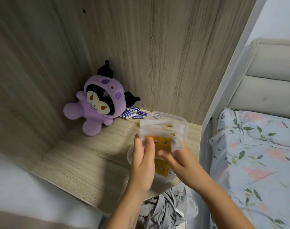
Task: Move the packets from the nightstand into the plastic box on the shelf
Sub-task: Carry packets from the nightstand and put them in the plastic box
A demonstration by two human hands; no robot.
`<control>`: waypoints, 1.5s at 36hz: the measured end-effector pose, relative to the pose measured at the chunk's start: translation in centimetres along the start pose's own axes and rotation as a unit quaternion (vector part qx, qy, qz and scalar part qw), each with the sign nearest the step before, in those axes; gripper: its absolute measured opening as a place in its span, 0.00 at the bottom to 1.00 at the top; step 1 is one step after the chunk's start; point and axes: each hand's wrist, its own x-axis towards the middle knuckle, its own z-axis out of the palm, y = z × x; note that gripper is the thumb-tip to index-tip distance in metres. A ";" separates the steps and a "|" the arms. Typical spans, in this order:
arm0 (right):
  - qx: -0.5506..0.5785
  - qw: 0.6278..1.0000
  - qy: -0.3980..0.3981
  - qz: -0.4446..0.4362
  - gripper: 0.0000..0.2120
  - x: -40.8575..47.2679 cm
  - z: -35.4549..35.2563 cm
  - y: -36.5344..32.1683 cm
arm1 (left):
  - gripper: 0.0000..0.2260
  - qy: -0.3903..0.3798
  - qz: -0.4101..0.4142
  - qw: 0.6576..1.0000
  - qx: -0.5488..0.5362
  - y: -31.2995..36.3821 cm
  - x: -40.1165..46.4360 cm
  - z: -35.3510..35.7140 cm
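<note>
Over the plastic box (182, 120) on the wooden shelf (84, 156) we've got the bundle of packets (162, 131) upright between both hands, so we judge this the loading step: next we lower them inside the rim and let go. Our left hand (143, 156) pinches the bundle's near-left edge, thumb on the yellow print; our right hand (175, 157) curls round its right side. Behind the box sit a purple plush (98, 103) and loose batteries (135, 113).
</note>
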 end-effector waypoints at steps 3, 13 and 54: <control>-0.025 1.000 -0.009 -0.008 0.24 -0.2 -0.2 0.9 | 0.13 -0.005 -0.009 0.999 0.039 -0.8 0.0 -0.7; -0.033 0.998 0.041 0.029 0.24 -0.6 0.3 1.7 | 0.05 -0.028 -0.004 0.990 0.136 -0.8 0.7 -1.8; -0.193 0.830 -0.421 0.311 0.18 13.2 -3.7 6.8 | 0.23 -0.084 0.046 0.747 0.658 -3.4 0.9 -3.3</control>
